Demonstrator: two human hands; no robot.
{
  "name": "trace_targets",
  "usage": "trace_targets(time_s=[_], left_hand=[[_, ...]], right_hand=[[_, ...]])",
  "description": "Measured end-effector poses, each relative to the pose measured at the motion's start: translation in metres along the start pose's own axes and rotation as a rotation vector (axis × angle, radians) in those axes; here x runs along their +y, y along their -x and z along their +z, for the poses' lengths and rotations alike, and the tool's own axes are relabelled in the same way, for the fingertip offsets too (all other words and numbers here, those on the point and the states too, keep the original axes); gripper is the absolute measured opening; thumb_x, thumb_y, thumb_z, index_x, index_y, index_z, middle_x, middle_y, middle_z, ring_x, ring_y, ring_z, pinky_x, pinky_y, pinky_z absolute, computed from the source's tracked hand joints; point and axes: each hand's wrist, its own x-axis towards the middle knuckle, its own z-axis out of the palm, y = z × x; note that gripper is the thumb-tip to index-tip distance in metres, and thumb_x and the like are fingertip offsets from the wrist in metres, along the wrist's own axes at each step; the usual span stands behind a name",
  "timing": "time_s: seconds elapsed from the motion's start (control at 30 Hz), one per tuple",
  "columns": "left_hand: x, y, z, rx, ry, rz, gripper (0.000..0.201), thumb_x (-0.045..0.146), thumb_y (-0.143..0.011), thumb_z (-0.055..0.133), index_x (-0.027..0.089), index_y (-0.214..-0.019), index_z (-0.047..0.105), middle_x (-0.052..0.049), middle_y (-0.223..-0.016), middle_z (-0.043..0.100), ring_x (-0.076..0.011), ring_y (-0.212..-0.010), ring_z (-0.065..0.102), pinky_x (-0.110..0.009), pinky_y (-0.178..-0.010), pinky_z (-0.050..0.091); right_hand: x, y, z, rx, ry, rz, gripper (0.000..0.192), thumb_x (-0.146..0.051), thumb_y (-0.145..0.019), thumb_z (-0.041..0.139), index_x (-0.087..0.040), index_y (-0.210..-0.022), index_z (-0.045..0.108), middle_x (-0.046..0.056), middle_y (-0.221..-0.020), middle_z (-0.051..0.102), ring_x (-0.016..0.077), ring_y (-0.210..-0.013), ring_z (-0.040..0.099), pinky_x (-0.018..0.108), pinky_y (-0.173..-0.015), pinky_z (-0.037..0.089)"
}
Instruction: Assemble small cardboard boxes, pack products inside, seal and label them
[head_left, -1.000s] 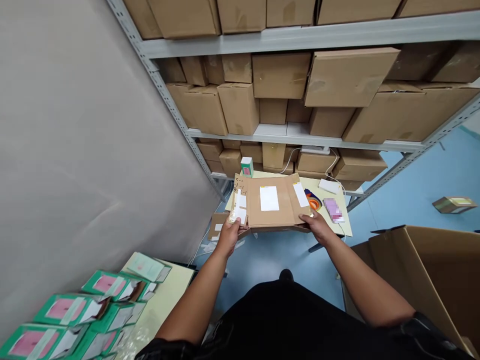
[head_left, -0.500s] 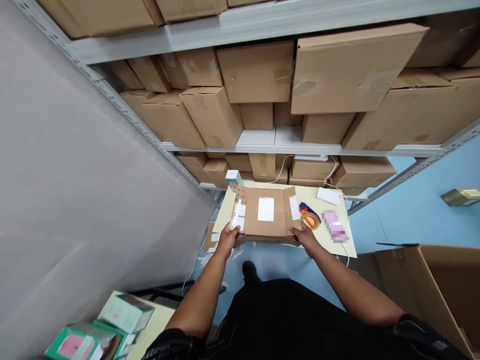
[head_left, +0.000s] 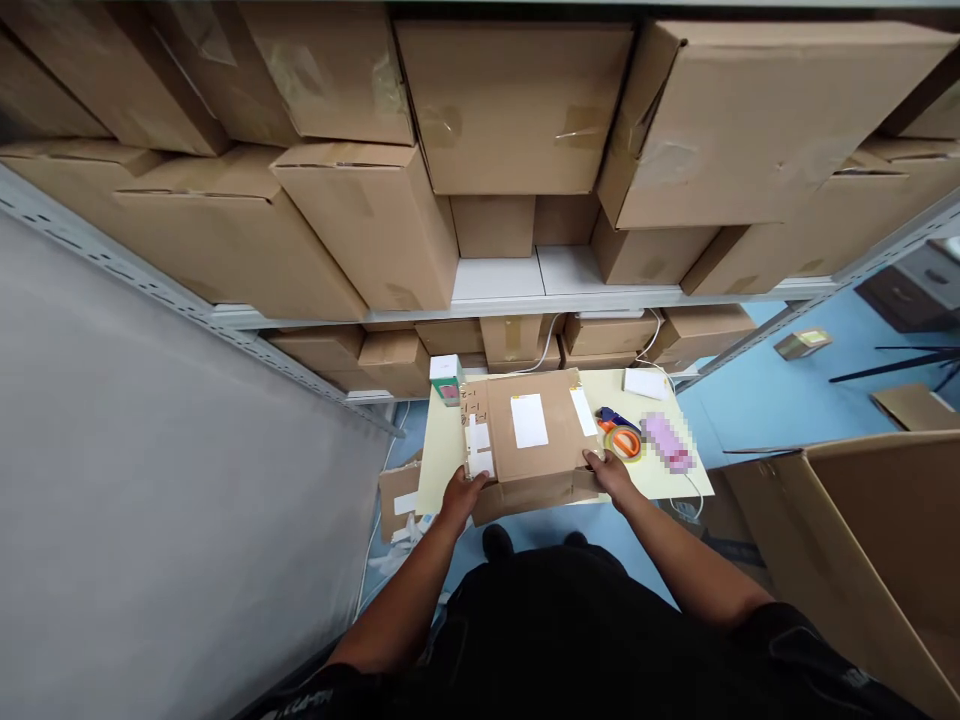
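A brown cardboard box with white labels on its top lies on a small pale-yellow table in front of me. My left hand grips its near left corner. At the near right corner my right hand holds the box's edge. Just right of the box lies an orange tape dispenser, close to my right hand.
A small green-and-white carton stands at the table's far left. A pink item and a white adapter lie to the right. Shelves packed with cardboard boxes rise behind. A large open carton stands at right, a grey wall at left.
I have stepped closer to the table and shelves. The box has come down from the air onto the table, both hands still on it. The green cartons at lower left have left view.
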Motion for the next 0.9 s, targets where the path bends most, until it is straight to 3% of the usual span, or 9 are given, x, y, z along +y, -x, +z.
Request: trace_targets(time_s=[0.17,0.37,0.63,0.8,0.9], left_hand=[[0.004,-0.019,0.005,0.017,-0.194,0.041,0.025,0.039,-0.083,0.069,0.019,-0.097,0.065,-0.008,-0.098,0.074,-0.0272,-0.095,0.069,-0.035,-0.086,0.05],[-0.003,-0.017,0.015,0.013,-0.283,-0.024,0.025,0.045,-0.083,0.066,0.022,-0.088,0.061,-0.005,-0.09,0.07,-0.0261,-0.089,0.067,-0.033,-0.08,0.047],[-0.007,-0.032,0.03,0.04,-0.309,-0.113,0.031,0.042,-0.084,0.069,0.019,-0.102,0.062,-0.013,-0.106,0.073,-0.0278,-0.1,0.069,-0.033,-0.087,0.046],[-0.014,-0.039,0.033,0.06,-0.354,-0.161,0.055,0.045,-0.081,0.075,0.016,-0.123,0.055,-0.018,-0.121,0.07,-0.0287,-0.111,0.068,-0.033,-0.091,0.045],[-0.019,-0.037,0.036,0.022,-0.386,-0.186,0.05,0.046,-0.082,0.075,0.017,-0.118,0.057,-0.017,-0.115,0.073,-0.0294,-0.106,0.07,-0.032,-0.088,0.046]], right_hand=[[0.0,-0.01,0.002,0.053,0.138,0.022,0.05,-0.067,-0.084,0.057,-0.021,-0.101,0.068,0.011,-0.102,0.076,0.0287,-0.095,0.07,0.036,-0.083,0.051],[0.016,-0.021,-0.009,0.01,0.226,0.037,0.052,-0.07,-0.084,0.055,-0.022,-0.098,0.069,0.011,-0.1,0.077,0.0301,-0.096,0.071,0.037,-0.082,0.051],[0.028,-0.032,-0.008,-0.07,0.181,0.212,0.06,-0.07,-0.084,0.054,-0.018,-0.112,0.067,0.017,-0.116,0.075,0.0294,-0.099,0.074,0.036,-0.08,0.055],[0.028,-0.039,-0.007,-0.029,0.18,0.214,0.064,-0.068,-0.08,0.062,-0.02,-0.122,0.063,0.017,-0.124,0.073,0.0307,-0.107,0.072,0.038,-0.086,0.054],[0.029,-0.038,-0.003,-0.032,0.137,0.206,0.057,-0.057,-0.076,0.07,-0.019,-0.118,0.064,0.016,-0.116,0.076,0.0304,-0.098,0.074,0.038,-0.081,0.055]])
